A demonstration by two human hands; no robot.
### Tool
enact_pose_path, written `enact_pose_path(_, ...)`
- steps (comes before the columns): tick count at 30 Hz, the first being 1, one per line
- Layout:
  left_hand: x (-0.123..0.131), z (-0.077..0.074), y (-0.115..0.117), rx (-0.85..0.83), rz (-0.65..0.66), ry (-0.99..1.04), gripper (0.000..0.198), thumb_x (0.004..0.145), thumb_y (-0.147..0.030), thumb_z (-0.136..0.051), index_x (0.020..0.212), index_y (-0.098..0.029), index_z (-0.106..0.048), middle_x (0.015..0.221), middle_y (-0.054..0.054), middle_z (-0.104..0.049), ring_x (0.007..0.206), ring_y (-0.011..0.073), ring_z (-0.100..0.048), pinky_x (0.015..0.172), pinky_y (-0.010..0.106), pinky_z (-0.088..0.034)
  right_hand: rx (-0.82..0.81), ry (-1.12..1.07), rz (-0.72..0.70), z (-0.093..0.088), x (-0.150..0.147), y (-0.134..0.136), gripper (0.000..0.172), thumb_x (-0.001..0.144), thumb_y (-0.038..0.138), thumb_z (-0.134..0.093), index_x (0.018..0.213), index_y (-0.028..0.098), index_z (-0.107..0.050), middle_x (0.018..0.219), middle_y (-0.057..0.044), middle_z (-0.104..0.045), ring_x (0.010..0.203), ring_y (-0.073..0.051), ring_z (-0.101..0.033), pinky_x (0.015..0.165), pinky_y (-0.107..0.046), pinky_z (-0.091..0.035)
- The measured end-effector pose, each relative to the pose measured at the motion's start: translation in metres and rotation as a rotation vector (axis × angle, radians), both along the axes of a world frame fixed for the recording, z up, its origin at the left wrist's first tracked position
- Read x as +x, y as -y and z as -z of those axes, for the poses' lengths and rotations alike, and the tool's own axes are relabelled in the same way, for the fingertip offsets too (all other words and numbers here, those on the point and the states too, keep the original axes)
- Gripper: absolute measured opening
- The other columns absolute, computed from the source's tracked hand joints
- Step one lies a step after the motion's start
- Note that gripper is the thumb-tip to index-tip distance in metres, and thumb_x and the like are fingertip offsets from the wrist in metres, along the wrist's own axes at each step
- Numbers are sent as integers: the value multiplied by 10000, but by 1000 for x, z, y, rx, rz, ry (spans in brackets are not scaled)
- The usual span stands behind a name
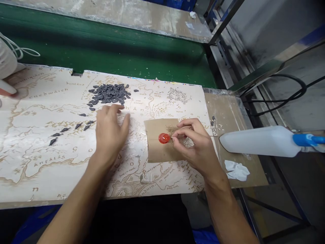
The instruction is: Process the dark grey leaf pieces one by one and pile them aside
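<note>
The right hand (200,149) conceals part of the cardboard (156,152), right of centre; the item (172,137) at its fingertips is too small to identify. White object (6,62), upper left, and blue cap (303,139), right: cut off by the frame edges. Pale bits (179,95), upper right: individual shapes too small to tell.

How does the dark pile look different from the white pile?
The dark pile is charcoal grey; the white pile is pale.
The dark pile's pieces are bigger than the white pile's.
The dark pile is heaped; the white pile lies scattered thinly.
Both lie on the map.
</note>
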State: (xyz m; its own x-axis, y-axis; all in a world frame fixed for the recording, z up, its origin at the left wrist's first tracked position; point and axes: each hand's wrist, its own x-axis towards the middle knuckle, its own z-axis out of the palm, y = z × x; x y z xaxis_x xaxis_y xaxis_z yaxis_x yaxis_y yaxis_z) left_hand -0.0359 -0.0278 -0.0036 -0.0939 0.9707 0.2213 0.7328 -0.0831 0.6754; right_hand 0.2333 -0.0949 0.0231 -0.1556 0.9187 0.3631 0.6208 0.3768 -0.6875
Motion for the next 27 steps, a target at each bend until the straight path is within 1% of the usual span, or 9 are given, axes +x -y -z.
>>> enact_pose_path(2, -9, 10, -18, 21, -71, -98, 303, 1056, -320, -709, 1321, -178, -748, 1325, 234, -671, 1377, 487, -574, 1229, 676, -443, -4, 34, -44, 2, 0, 0, 145, 1033, 104, -710, 986, 227, -769, 1209, -111, -643, 1145, -287, -722, 975, -501, -664)
enact_pose_path(4, -14, 18, -29, 23, -95, -114, 320, 1058, -329, -712, 1340, -182, -737, 1335, 239, -644, 1410, 501, -544, 1248, 691, -430, -23, 51, -66, 3, -1, 0, 155, 1045, 102, -693, 990, 234, -754, 1222, -118, -649, 1171, -293, -713, 979, -509, -674)
enact_pose_path(8, -15, 24, -36, 47, -93, -108, 248, 1066, -312, -681, 1266, -191, -765, 1296, 227, -644, 1344, 474, -588, 1202, 651, -472, -37, 74, -75, 5, -4, 1, 154, 1046, 105, -687, 987, 236, -743, 1226, -124, -654, 1168, -296, -711, 950, -505, -685)
enact_pose_path(12, -14, 23, -40, 36, -77, -131, 216, 1072, -331, -649, 1177, -195, -782, 1256, 220, -664, 1250, 460, -623, 1111, 630, -504, -28, 63, -81, 4, -4, 0, 158, 1043, 100, -682, 972, 230, -738, 1213, -128, -657, 1158, -297, -718, 919, -488, -685)
enact_pose_path(18, -14, 22, -47, 25, -69, -157, 129, 1024, -253, -612, 1035, -210, -732, 1168, 188, -710, 1145, 399, -664, 1040, 561, -519, -20, 64, -80, 5, -7, -2, 152, 1035, 98, -684, 967, 220, -743, 1201, -123, -661, 1131, -293, -727, 888, -473, -681)
enact_pose_path(20, -14, 19, -48, 23, -50, -121, 69, 991, -233, -628, 984, -224, -695, 1101, 157, -726, 1069, 360, -675, 1010, 529, -524, -25, 51, -82, 6, -8, -1, 148, 1038, 105, -687, 970, 224, -744, 1202, -118, -660, 1134, -289, -727, 902, -480, -677)
enact_pose_path(22, -13, 15, -46, 5, -26, -27, 30, 956, -217, -656, 966, -232, -680, 1008, 110, -740, 959, 308, -681, 947, 478, -534, -32, 16, -70, 8, -6, -1, 137, 1038, 117, -698, 976, 227, -750, 1199, -113, -660, 1146, -285, -729, 930, -487, -671)
enact_pose_path(25, -12, 8, -37, -55, 7, 211, 69, 885, -205, -719, 939, -231, -683, 884, 52, -734, 819, 239, -671, 813, 391, -534, -23, -33, 26, 12, 1, 0, 108, 1018, 135, -727, 978, 230, -761, 1189, -104, -658, 1138, -279, -732, 948, -489, -659)
enact_pose_path(27, -12, 4, -28, -92, 35, 325, 115, 837, -188, -742, 940, -225, -705, 847, 32, -728, 766, 211, -656, 746, 356, -515, -18, -18, 90, 16, 7, 1, 103, 1004, 142, -729, 964, 233, -756, 1184, -102, -657, 1131, -281, -733, 943, -489, -653)
